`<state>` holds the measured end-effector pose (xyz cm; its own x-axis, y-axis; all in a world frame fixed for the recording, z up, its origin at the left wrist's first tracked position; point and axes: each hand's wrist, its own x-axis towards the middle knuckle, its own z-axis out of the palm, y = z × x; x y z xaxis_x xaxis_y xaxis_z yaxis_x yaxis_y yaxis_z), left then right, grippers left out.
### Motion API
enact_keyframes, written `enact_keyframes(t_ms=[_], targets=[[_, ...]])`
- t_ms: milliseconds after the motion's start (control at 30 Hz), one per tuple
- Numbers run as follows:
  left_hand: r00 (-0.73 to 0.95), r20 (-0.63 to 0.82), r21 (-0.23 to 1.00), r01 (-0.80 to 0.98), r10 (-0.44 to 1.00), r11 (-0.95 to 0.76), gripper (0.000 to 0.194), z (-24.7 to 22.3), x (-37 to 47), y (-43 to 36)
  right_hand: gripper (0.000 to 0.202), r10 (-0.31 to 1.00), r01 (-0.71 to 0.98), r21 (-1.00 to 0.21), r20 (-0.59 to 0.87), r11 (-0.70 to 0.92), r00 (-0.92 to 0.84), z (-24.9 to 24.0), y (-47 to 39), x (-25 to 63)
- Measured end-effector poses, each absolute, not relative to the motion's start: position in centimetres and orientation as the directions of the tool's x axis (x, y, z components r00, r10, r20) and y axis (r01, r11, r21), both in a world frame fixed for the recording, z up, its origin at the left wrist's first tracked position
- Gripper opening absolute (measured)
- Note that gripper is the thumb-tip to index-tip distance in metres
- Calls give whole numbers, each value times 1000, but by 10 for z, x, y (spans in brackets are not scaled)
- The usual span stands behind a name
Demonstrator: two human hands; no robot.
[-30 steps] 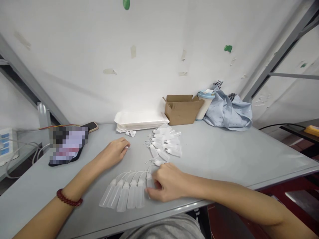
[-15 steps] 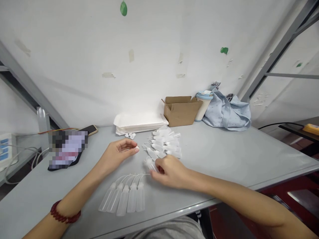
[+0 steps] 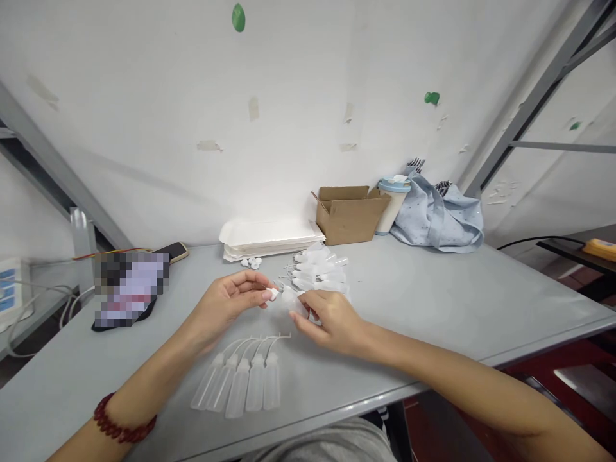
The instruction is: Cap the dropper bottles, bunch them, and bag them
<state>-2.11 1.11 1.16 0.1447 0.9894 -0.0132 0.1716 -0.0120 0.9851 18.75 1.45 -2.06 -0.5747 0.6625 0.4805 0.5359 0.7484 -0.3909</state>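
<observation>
My left hand pinches a small white cap between thumb and fingertips. Close beside it, my right hand is closed around a translucent plastic squeeze bottle, whose top points toward the cap; whether the two touch I cannot tell. Beyond my right hand lies a pile of similar bottles. Nearer to me, several bottles with thin curved spouts rest in a fanned row on the table. Some small white caps sit in a group beyond my left hand.
Along the wall on the grey table stand a stack of white trays or sheets, an open cardboard box, a lidded cup and a light blue cloth bag. Toward the left lies a phone, partly pixelated.
My right hand has lifted the bottle up and slightly away from me, closer to my left hand. The left hand has shifted a little right with the cap.
</observation>
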Motion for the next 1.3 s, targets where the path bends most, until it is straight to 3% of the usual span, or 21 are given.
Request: enact_keyframes(t_ms=[267,600,833,1167,1233,1300], targets=[[222,-52,991,136,974,22,24,2,-21,12,21,518,443,-298,657,846,-547,-18,17,190],[275,44,998,31,960,-55,16,9,-20,5,22,506,402,-307,533,863,-678,-25,19,189],[298,88,982,136,951,-133,16,11,-18,4,22,553,436,-341,518,833,-652,-23,18,190],[245,24,960,263,969,-90,15,14,-13,3,25,467,490,-127,575,862,-672,-34,26,189],[258,16,966,244,966,-81,15,13,-14,3,25,474,476,-156,564,866,-677,-32,25,189],[284,14,973,217,959,-78,14,12,-15,4,25,532,457,-277,516,845,-672,-28,23,190]])
